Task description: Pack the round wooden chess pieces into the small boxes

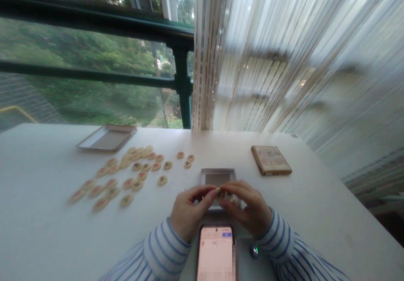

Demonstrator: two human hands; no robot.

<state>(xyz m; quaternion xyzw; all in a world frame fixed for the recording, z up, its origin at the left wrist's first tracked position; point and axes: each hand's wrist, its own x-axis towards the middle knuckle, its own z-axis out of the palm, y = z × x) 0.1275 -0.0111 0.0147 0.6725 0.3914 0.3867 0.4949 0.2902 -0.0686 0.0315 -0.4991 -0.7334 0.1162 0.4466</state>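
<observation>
My left hand (pixel 192 209) and my right hand (pixel 248 203) meet in front of me, both closed at the fingertips. Between them they pinch a round wooden Chinese chess piece (pixel 219 194) with a dark character on it. Right beneath my hands lies a small open box (pixel 217 171), its near part partly hidden by my fingers. To the left, many loose chess pieces (pixel 138 184) with red or black characters are scattered on the white table (pixel 57 239). A few of them overlap at the far side of the group.
An open box lid or tray (pixel 107 139) lies at the back left. A flat printed box (pixel 272 160) sits at the right. Close to me is a phone (pixel 216 251) with a lit screen, beside a small device with a green light (pixel 254 251). Behind the table are a green railing (pixel 181 83) and a string curtain (pixel 205 54).
</observation>
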